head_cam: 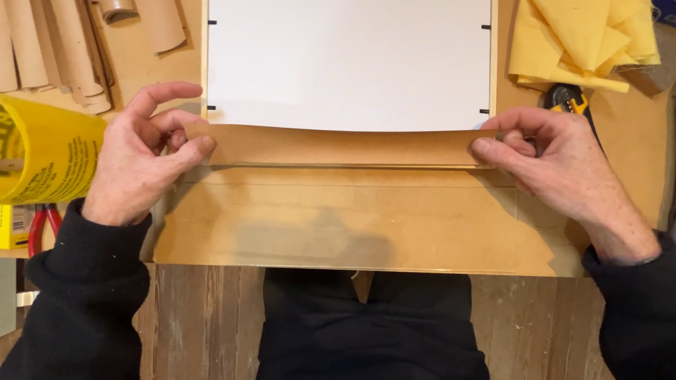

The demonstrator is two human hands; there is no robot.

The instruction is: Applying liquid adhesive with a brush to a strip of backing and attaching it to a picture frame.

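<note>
Fingers of the left hand (136, 152) pinch one end of a brown paper strip (334, 148), while the right hand (552, 165) pinches the other end, stretching it along the lower edge of the picture frame (216, 46) with its white backing on the tabletop (368, 228). Judging by this, the strip is being aligned; pressing it down evenly seems called for.

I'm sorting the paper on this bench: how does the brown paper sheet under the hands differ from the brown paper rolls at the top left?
The flat brown paper sheet lies spread under the white-backed wooden picture frame; the curled brown paper rolls lie beside it, bare. The sheet's edge is folded up over the frame's lower rail, pinched by the left hand and right hand; no hand touches the rolls. Both look like the same tan kraft paper.
</note>
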